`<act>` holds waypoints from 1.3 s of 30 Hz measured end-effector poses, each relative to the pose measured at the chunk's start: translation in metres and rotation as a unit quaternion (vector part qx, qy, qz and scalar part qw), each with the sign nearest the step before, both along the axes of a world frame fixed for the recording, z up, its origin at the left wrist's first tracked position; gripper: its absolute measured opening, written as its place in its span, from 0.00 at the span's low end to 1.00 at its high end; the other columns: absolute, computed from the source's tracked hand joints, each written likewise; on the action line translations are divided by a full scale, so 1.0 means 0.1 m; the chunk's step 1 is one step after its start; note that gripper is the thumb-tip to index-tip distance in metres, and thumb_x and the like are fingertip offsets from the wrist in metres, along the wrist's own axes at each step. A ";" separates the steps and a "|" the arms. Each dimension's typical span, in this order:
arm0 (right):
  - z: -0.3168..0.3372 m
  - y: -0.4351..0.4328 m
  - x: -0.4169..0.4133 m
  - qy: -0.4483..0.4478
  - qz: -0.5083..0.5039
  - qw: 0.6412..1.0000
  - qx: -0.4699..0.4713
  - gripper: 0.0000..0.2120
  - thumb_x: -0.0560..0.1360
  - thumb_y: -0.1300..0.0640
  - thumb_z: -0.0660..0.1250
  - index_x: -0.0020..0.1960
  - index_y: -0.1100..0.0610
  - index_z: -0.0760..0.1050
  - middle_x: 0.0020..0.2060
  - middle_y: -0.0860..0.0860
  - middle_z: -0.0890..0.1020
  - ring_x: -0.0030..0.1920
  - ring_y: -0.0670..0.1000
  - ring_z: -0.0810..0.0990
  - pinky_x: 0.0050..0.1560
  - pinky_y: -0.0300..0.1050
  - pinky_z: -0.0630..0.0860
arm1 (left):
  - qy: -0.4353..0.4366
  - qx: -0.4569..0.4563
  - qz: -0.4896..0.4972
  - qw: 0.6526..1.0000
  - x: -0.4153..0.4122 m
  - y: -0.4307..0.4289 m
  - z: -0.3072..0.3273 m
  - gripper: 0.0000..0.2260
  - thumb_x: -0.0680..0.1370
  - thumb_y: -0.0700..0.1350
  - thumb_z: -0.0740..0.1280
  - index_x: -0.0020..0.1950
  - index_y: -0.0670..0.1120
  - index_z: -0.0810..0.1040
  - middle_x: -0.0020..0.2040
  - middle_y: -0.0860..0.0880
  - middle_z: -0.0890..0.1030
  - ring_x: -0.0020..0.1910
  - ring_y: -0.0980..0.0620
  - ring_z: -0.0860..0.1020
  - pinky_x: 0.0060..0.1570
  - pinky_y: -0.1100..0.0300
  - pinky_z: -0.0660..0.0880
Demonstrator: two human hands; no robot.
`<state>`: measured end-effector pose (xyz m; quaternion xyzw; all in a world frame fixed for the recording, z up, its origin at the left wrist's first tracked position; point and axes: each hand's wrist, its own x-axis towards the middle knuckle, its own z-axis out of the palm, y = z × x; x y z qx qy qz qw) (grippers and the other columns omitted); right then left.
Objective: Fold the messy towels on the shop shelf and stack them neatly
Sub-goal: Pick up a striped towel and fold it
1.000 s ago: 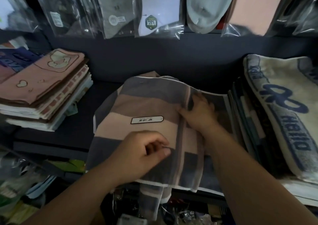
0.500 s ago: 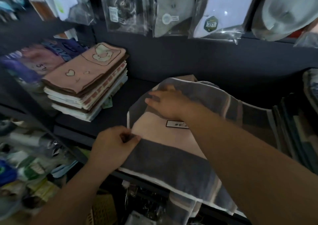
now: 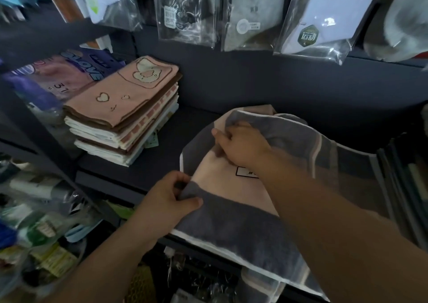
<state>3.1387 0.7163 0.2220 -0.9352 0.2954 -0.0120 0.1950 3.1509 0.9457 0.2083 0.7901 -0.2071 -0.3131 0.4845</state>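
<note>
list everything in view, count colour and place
shelf: one, dark, centre of view
striped towel: one, grey and pink with white edging, front of shelf, near edge hanging over
label: one, white with black border, on the towel's pink band
folded towel stack: one, pink on top, white and brown below, left on shelf
glove pack: one, purple and pink, behind that stack
hanging packets: at least five, clear plastic, above the shelf
bagged goods: several, mixed colours, lower left, blurred
left hand: one, pinches the towel's left edge
right hand: one, grips the towel's far fold
</note>
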 end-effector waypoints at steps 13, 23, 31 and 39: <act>0.62 0.25 0.22 -0.299 -0.013 0.952 0.064 0.27 0.83 0.40 0.56 0.73 0.56 0.71 0.73 0.51 0.70 0.71 0.51 0.70 0.72 0.47 0.66 | -0.044 -0.096 0.042 0.993 0.29 0.15 0.47 0.02 0.77 0.38 0.72 0.48 0.41 0.84 0.43 0.42 0.86 0.43 0.41 0.85 0.46 0.44 0.83; 0.48 0.65 0.77 -0.209 0.134 0.955 0.161 0.29 0.84 0.41 0.54 0.81 0.52 0.59 0.81 0.48 0.56 0.80 0.48 0.53 0.78 0.43 0.50 | -0.279 0.031 0.140 0.949 0.97 0.68 0.38 0.06 0.74 0.43 0.75 0.42 0.51 0.79 0.34 0.47 0.83 0.34 0.47 0.82 0.35 0.51 0.78; -0.10 0.30 0.18 -0.304 0.032 0.951 0.055 0.24 0.78 0.40 0.62 0.62 0.55 0.81 0.57 0.55 0.81 0.60 0.55 0.78 0.66 0.47 0.72 | -0.425 0.202 0.114 0.875 0.82 0.73 -0.03 0.23 0.68 0.50 0.79 0.56 0.49 0.73 0.52 0.43 0.78 0.49 0.37 0.77 0.47 0.45 0.76; -0.31 -0.38 -0.63 -0.332 -0.189 0.910 0.161 0.18 0.74 0.39 0.67 0.57 0.49 0.82 0.52 0.50 0.82 0.54 0.51 0.81 0.60 0.51 0.77 | -0.440 0.003 -0.091 0.893 -0.15 0.12 0.19 0.18 0.67 0.66 0.70 0.47 0.55 0.75 0.42 0.60 0.73 0.43 0.58 0.72 0.41 0.59 0.72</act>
